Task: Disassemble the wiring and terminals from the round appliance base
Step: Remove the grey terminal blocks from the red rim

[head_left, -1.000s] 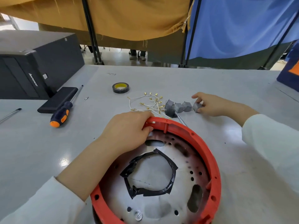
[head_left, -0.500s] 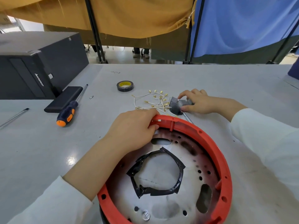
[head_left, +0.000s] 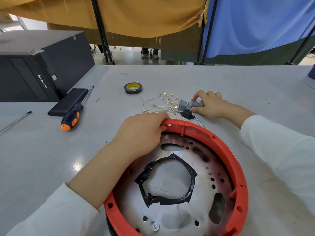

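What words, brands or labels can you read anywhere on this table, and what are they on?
"lenovo" in white letters on the side of the black computer case.
Small white sticker on that case: too small to read.
Yellow core label inside the tape roll: print too blurred to read.
Faint scribble on the table beyond the tape: illegible.
Nothing else carries readable text.

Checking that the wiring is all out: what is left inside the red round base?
Inside the red round base: a torn black tape ring and no wires. The left hand covers part of the rim.
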{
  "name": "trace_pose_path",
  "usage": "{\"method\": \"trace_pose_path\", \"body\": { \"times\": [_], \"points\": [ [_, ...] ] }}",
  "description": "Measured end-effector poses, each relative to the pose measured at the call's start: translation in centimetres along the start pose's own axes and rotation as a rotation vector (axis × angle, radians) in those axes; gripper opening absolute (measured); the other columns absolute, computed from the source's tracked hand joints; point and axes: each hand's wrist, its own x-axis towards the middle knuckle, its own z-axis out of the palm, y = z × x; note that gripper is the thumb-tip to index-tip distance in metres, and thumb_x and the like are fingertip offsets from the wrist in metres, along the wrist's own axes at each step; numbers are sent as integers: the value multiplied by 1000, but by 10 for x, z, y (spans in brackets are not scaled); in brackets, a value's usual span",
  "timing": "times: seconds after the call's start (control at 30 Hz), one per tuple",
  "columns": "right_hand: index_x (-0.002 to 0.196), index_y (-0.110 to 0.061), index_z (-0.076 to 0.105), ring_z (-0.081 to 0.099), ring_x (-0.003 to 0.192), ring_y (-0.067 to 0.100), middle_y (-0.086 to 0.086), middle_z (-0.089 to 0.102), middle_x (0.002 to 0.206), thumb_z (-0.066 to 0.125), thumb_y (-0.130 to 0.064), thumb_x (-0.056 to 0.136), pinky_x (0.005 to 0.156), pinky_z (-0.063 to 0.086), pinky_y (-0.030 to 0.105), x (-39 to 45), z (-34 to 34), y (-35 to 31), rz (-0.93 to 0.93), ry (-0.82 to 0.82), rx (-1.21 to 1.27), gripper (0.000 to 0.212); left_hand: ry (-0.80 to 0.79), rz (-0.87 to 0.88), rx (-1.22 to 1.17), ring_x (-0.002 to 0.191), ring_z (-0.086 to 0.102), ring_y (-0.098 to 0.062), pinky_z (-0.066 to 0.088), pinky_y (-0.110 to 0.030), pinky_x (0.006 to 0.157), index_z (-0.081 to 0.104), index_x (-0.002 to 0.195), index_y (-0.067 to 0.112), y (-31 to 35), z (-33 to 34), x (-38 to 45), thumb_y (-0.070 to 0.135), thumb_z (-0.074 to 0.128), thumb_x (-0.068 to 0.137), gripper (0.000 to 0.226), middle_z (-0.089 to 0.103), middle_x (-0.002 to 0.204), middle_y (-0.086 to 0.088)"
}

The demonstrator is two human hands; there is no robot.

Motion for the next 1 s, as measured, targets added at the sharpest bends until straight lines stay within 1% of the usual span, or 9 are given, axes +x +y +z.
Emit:
{"method": "trace_pose_path", "body": {
  "times": [0.17, 0.33, 0.43, 0.6, 0.7, 0.77, 0.83, 0.9, 1.0],
  "points": [
    [139, -27, 35, 25, 125, 32, 10, 39, 126, 62, -46, 86, 99, 31, 40, -5, -13, 2, 43, -36, 21, 62, 13, -10, -14, 94, 56, -22, 33, -31, 66, 52, 110, 36, -1, 1, -1, 24, 43, 94, 22, 63, 102, 6],
    [138, -20, 37, 29, 126, 33, 14, 43, 132, 55, -20, 92, 99, 32, 39, -11, -17, 10, 33, -27, -8, 50, -3, -23, -38, 93, 55, -22, 28, -29, 64, 51, 110, 40, -2, -1, -1, 17, 48, 85, 34, 63, 104, 7],
    [140, -19, 36, 29, 127, 33, 14, 41, 134, 53, -16, 92, 100, 31, 38, -18, -16, 7, 32, 23, 30, 51, -15, -21, -31, 96, 55, -22, 28, -29, 64, 51, 111, 40, -3, 0, -1, 18, 54, 82, 36, 63, 107, 8],
    [135, -20, 45, 32, 127, 28, 9, 48, 131, 48, -27, 96, 98, 33, 36, -45, -31, -11, -24, 95, 101, 40, -33, -76, -80, 98, 57, -22, 38, -31, 69, 53, 111, 38, -1, 0, 0, 11, 49, 86, 37, 63, 107, 6],
    [117, -19, 60, 52, 102, 17, -1, 61, 114, 48, -36, 97, 82, 36, 26, -71, -43, -33, -103, 28, 256, 28, -19, -180, -174, 102, 58, -22, 47, -34, 83, 55, 116, 35, 1, -4, 0, 17, 49, 91, 31, 63, 114, 7],
    [110, -19, 63, 57, 93, 13, -4, 65, 110, 45, -45, 96, 77, 40, 24, -89, -47, -46, -122, -87, 366, 34, -31, -244, -93, 92, 61, -26, 46, -32, 76, 55, 115, 30, 1, -5, 0, 23, 48, 92, 25, 65, 108, 1],
    [114, -25, 62, 57, 102, 13, -6, 63, 115, 40, -57, 93, 88, 44, 27, -105, -47, -56, -114, -190, 396, 44, -58, -284, 34, 88, 58, -30, 40, -30, 68, 58, 110, 23, 0, -7, -1, 22, 47, 91, 22, 64, 103, -6],
    [120, -31, 60, 51, 115, 13, -9, 58, 123, 40, -63, 90, 105, 38, 35, -117, -46, -61, -106, -207, 368, 48, -58, -329, 17, 84, 55, -29, 37, -29, 65, 60, 105, 19, -4, -13, -5, 15, 47, 89, 21, 63, 96, -8],
    [120, -30, 58, 61, 108, 20, -3, 63, 117, 47, -62, 88, 99, 46, 37, -131, -47, -64, -68, -228, 563, 46, 39, -379, -120, 86, 54, -30, 39, -32, 68, 62, 103, 16, -21, -29, -13, 13, 48, 91, 19, 64, 98, -10]
  ]
}}
